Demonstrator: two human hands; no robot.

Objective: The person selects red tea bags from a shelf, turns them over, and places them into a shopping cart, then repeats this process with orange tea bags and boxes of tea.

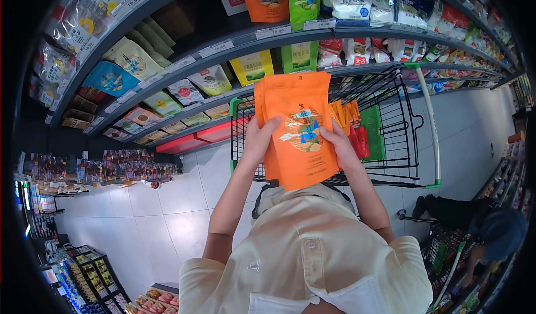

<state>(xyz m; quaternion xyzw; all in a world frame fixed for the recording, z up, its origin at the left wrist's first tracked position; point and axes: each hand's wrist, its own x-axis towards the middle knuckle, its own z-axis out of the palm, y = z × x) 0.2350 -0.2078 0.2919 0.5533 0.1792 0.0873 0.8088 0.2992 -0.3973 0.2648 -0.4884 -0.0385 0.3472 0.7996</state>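
Observation:
Both my hands grip a small stack of orange tea pouches (301,166) in front of my chest, above a shopping cart. The front pouch carries a round blue and green picture. My left hand (260,138) closes on the stack's left edge, thumb on the front. From the right side my right hand (340,145) holds it, thumb also on the front. How many pouches lie behind the front one is hidden. Beyond them stands the black wire cart (391,130) with green corners, holding orange packets (350,116) and a red packet (362,141).
Curved shelves ahead hold a similar orange pouch (264,0), a green pouch (304,1), a yellow pouch (251,66) and white bags (350,1). At lower right another person (497,233) is beside a second cart (446,258). Tiled floor (151,219) lies at left.

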